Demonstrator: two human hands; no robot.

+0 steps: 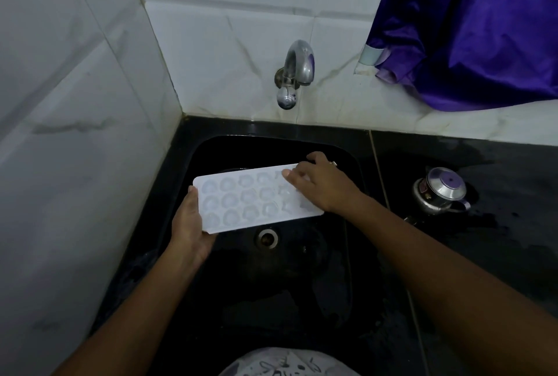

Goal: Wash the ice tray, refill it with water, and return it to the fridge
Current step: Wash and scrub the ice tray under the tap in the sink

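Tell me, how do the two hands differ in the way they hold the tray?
The left hand holds the tray at its left end from below, fingers hidden under it; the right hand lies on top of the right end, back up. The left thumb rests along the tray's edge; the right fingers bend over its far corner. Both hold the tray above the sink.

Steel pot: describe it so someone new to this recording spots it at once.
Find the black sink under the wall tap. On the dark counter right of it stands a small steel pot with a domed lid and a side handle. Unlike the tap, also shiny metal, it sits on the counter.
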